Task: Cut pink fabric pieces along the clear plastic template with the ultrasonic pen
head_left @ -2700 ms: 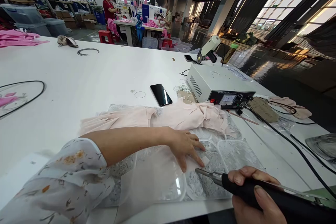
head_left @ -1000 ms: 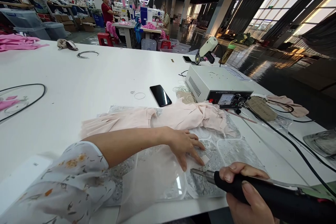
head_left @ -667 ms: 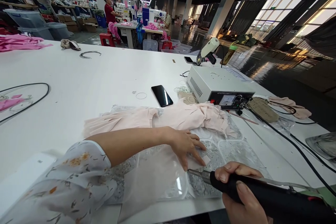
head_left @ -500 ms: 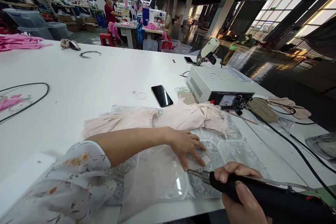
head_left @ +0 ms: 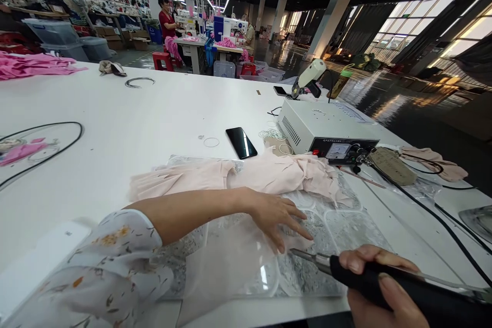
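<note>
My left hand (head_left: pixel 279 218) lies palm down with its fingers spread, pressing on a thin, sheer pale-pink fabric piece (head_left: pixel 215 261). Beneath it is a grey marbled board (head_left: pixel 307 271) that shows rounded rectangular outlines. In my right hand (head_left: pixel 380 287) is a black-handled ultrasonic cutter (head_left: pixel 369 279), gripped around the handle. Its slim metal tip points left and sits just right of my left fingertips, near the fabric's edge. Whether the tip touches the board I cannot tell. Behind my left forearm lies a pile of pale-pink fabric pieces (head_left: pixel 269 177).
A grey control box (head_left: pixel 326 123) with a dial stands at the right, its black cable (head_left: pixel 415 202) running along the right side. A phone (head_left: pixel 241 142) lies beyond the fabric pile. A black cord loop (head_left: pixel 79 130) and pink fabric (head_left: pixel 34 64) are on the left.
My right hand has drawn the cutter to the right, so its tip is a little farther from my left fingers. My left hand has shifted slightly right, still spread. The view has turned slightly.
</note>
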{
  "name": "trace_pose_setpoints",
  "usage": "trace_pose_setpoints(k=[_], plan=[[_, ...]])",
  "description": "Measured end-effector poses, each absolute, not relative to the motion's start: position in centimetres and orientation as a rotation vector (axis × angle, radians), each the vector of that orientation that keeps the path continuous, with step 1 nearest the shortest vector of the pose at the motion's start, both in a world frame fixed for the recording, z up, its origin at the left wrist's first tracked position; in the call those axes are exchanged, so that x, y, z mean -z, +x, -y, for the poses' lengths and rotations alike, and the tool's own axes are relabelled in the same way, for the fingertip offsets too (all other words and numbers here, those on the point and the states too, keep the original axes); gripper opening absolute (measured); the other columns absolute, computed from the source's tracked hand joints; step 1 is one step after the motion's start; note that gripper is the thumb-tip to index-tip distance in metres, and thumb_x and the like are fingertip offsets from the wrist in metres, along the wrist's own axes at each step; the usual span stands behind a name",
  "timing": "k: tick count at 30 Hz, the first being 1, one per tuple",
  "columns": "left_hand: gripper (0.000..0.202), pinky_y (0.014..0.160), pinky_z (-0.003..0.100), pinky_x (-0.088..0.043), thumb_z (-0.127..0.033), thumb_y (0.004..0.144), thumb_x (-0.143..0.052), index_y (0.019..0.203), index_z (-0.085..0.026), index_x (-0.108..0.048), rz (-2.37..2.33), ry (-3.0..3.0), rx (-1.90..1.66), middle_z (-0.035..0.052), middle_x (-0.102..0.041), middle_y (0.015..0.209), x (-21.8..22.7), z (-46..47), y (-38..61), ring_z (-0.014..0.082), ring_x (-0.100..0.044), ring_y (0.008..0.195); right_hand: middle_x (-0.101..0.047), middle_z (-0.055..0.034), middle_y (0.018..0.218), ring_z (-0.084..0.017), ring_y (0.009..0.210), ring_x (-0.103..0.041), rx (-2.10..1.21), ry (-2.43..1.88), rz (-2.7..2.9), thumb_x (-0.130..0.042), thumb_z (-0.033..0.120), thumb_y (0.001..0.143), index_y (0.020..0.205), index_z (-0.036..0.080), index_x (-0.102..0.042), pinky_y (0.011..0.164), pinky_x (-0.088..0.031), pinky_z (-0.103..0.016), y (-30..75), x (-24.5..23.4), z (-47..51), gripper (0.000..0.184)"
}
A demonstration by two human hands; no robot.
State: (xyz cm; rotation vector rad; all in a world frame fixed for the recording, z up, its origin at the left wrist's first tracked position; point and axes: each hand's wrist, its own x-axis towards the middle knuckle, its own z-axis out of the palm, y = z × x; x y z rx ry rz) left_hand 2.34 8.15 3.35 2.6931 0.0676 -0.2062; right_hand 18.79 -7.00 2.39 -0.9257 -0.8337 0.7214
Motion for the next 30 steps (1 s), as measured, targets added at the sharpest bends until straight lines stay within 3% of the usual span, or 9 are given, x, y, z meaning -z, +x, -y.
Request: trace_pose_setpoints(k=[3, 5, 7, 9, 12, 17, 25, 30], plan=[[0.048, 0.1, 0.035, -0.041, -0.04, 0.09, -0.063, 0.133, -0.017, -0.057, -0.196, 2.732, 0.034, 0.0129, -0.051, 0.137, -4.5, -6.6, 0.6, 0.0264, -0.048, 0.125, -0.053, -0.0005, 0.076, -0.013, 0.058, -0.054, -0.672, -0.935, 0.82, -0.064, 0.022, 0.072, 0.076, 0.02, -0.057, 0.056, -0.051, -0.034, 19.7, -1.9, 6.7, 0.008], [0.034, 0.082, 0.03, -0.05, -0.034, 0.092, -0.061, 0.119, -0.015, -0.065, -0.421, 2.749, -0.022, 0.0102, -0.062, 0.115, -5.0, -4.8, -0.9, 0.022, -0.061, 0.101, -0.054, -0.0015, 0.078, -0.014, 0.059, -0.054, -0.645, -0.928, 0.845, -0.063, 0.022, 0.073, 0.076, 0.019, -0.059, 0.056, -0.051, -0.034, 20.0, -1.3, 6.4, 0.007], [0.019, 0.074, 0.028, -0.052, -0.027, 0.093, -0.059, 0.105, -0.015, -0.069, -0.606, 2.761, -0.045, 0.0069, -0.065, 0.101, -4.9, -2.7, -2.4, 0.019, -0.064, 0.086, -0.055, -0.0022, 0.078, -0.014, 0.06, -0.054, -0.641, -0.925, 0.868, -0.064, 0.023, 0.074, 0.078, 0.02, -0.06, 0.058, -0.052, -0.034, 20.1, -0.9, 6.3, 0.006], [0.016, 0.074, 0.029, -0.052, -0.024, 0.092, -0.06, 0.105, -0.016, -0.067, -0.754, 2.794, -0.087, 0.007, -0.065, 0.102, -4.2, -0.7, -3.7, 0.0189, -0.064, 0.081, -0.057, -0.0025, 0.078, -0.015, 0.062, -0.056, -0.651, -0.93, 0.886, -0.064, 0.024, 0.074, 0.079, 0.02, -0.061, 0.061, -0.053, -0.034, 20.3, -0.7, 6.5, 0.006], [0.03, 0.081, 0.035, -0.053, -0.024, 0.088, -0.064, 0.117, -0.016, -0.06, -0.856, 2.826, -0.133, 0.0094, -0.064, 0.109, -2.7, 1.6, -4.8, 0.024, -0.064, 0.094, -0.058, -0.0024, 0.073, -0.017, 0.066, -0.058, -0.667, -1.0, 0.915, -0.063, 0.027, 0.078, 0.079, 0.021, -0.06, 0.067, -0.053, -0.033, 21.0, -0.9, 7.6, 0.006], [0.032, 0.099, 0.041, -0.046, -0.027, 0.09, -0.062, 0.121, -0.02, -0.058, -0.72, 2.843, -0.251, 0.0102, -0.06, 0.122, -1.4, 2.9, -4.7, 0.0267, -0.056, 0.115, -0.058, -0.0023, 0.07, -0.018, 0.069, -0.06, -0.771, -1.108, 0.974, -0.066, 0.028, 0.079, 0.078, 0.023, -0.058, 0.071, -0.052, -0.031, 22.6, -1.7, 10.6, 0.01], [0.038, 0.101, 0.049, -0.046, -0.028, 0.094, -0.054, 0.13, -0.017, -0.053, -0.697, 2.898, -0.31, 0.016, -0.053, 0.136, -0.5, 3.1, -3.7, 0.0303, -0.053, 0.124, -0.054, -0.0004, 0.078, -0.012, 0.058, -0.054, -0.742, -0.807, 0.592, -0.07, 0.029, 0.069, 0.077, 0.022, -0.06, 0.06, -0.051, -0.031, 20.9, -1.8, 8.8, 0.015], [0.042, 0.103, 0.051, -0.044, -0.026, 0.094, -0.055, 0.134, -0.017, -0.05, -0.745, 2.94, -0.284, 0.0158, -0.047, 0.143, 0.5, 2.9, -3.6, 0.0313, -0.047, 0.13, -0.054, 0.0, 0.078, -0.012, 0.06, -0.055, -0.817, -0.751, 0.539, -0.071, 0.027, 0.069, 0.078, 0.022, -0.063, 0.059, -0.05, -0.03, 20.5, -0.4, 6.3, 0.013]])
